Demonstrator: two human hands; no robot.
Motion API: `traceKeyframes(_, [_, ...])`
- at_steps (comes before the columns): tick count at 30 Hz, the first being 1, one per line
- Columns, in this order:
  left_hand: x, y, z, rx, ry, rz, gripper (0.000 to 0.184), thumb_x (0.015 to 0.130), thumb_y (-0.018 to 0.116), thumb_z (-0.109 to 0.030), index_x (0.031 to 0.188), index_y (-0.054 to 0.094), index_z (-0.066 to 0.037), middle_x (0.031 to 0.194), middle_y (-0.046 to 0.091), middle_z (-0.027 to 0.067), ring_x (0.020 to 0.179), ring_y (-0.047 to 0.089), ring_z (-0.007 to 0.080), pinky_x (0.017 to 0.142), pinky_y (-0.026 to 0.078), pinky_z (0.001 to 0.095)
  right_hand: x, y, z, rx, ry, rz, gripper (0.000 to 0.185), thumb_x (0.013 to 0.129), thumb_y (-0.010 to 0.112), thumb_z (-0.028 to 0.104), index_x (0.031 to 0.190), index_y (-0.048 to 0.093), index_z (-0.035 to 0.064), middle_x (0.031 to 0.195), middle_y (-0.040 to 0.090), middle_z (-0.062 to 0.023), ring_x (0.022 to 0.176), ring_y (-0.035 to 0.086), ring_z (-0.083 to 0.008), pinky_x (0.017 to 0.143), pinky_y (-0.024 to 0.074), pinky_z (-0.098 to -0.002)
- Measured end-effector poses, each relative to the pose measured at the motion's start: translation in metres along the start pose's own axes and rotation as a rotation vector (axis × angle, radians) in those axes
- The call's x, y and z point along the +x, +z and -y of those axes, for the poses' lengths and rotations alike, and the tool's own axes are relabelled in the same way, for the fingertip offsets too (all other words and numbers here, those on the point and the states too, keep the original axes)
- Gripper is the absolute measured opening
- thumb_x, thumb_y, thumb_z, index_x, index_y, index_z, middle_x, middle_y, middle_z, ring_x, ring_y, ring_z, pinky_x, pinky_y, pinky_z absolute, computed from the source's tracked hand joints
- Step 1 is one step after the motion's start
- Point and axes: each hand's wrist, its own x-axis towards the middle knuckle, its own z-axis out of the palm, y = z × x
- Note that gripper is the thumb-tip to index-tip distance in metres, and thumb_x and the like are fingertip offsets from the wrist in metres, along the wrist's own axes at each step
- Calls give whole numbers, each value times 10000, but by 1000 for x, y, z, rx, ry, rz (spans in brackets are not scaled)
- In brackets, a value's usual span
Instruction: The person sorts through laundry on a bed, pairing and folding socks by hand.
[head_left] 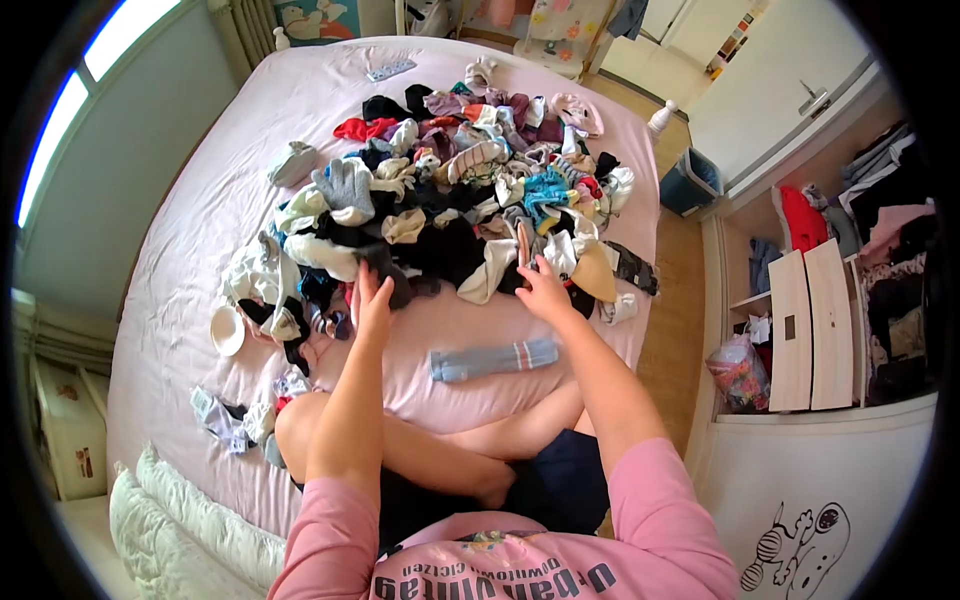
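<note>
A big heap of socks and small clothes [440, 225] covers the middle of the bed. At its near left edge, my left hand [373, 300] has its thumb and fingers apart against a dark grey sock [392, 275]. Some of its fingertips are hidden by the cloth. My right hand [541, 288] is at the near right edge with fingers spread, beside a cream sock [488, 272] and a beige moulded cup [594, 273]. In front of my crossed legs, a pair of grey-blue socks [493, 360] with stripes lies flat, apart from the heap.
The pink sheet [190, 290] surrounds the heap. A white bowl-like cup [227, 331] lies left, with a smaller clothes pile [235, 420] by my knee. On the right are a bin [690, 182] and an open wardrobe [800, 330]. Pillows [190, 510] lie lower left.
</note>
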Motion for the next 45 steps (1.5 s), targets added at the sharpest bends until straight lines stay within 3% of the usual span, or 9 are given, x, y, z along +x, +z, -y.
traceKeyframes(4, [-13,12,-15,242,-101,-12,512,786,555,-95,1257,367,-27,1131,466,77,920,485,132,776,403,220,25,7,-24,479,52,-19,401,742,609,196,1102,530,35,1087,509,-128,828,560,-263,713,461,-326])
traceKeyframes(6, [-8,5,0,345,-47,-15,442,767,560,-83,1190,447,-21,1049,513,60,859,491,123,729,407,215,18,-29,-6,1117,278,-128,268,818,563,184,1024,579,13,830,569,-17,626,523,-77,528,415,-197])
traceKeyframes(10, [-17,13,-2,744,274,-111,280,773,545,-80,1044,519,-15,894,539,25,758,479,87,693,401,196,9,-96,1,1386,63,-294,261,841,551,184,1061,565,44,921,607,-50,785,572,-104,702,456,-231])
traceKeyframes(15, [-61,56,-24,263,129,171,199,818,493,-36,1014,527,-29,909,554,16,850,517,95,745,405,220,-32,-157,39,1741,-171,-246,290,866,504,194,1123,514,60,1084,546,-98,948,541,-207,848,419,-363])
traceKeyframes(22, [-155,122,-92,-770,-820,489,434,876,434,-392,1214,396,-122,1098,530,118,1028,498,258,835,430,375,-116,-165,96,2115,-278,-131,322,789,549,-8,1092,471,69,1118,528,-141,1075,499,-283,901,438,-393])
traceKeyframes(25, [-172,115,-85,-973,-745,433,330,876,482,-259,1159,435,-96,993,544,104,916,538,229,748,461,322,-147,-135,92,2031,-131,-138,272,784,502,-61,1018,479,75,1004,559,-90,991,541,-241,870,459,-354])
traceKeyframes(31, [-180,66,-99,-421,-446,185,147,843,548,-127,966,525,-51,813,545,40,609,518,97,510,421,204,-185,-106,50,1692,83,-574,252,805,486,-28,1023,484,98,941,564,-59,785,558,-128,666,485,-273])
traceKeyframes(35, [-172,45,-122,-216,-308,35,64,832,568,-125,860,544,-73,645,523,-11,439,419,50,425,363,164,-189,-111,38,1634,221,-533,196,838,526,71,1031,492,81,832,599,-45,705,561,-101,592,461,-233])
traceKeyframes(45, [-167,37,-126,-292,-563,432,89,846,524,-119,921,481,-97,953,513,67,676,526,123,602,471,252,-166,-12,11,972,-138,-11,342,766,624,84,1091,519,54,952,582,-46,891,538,-130,814,423,-258])
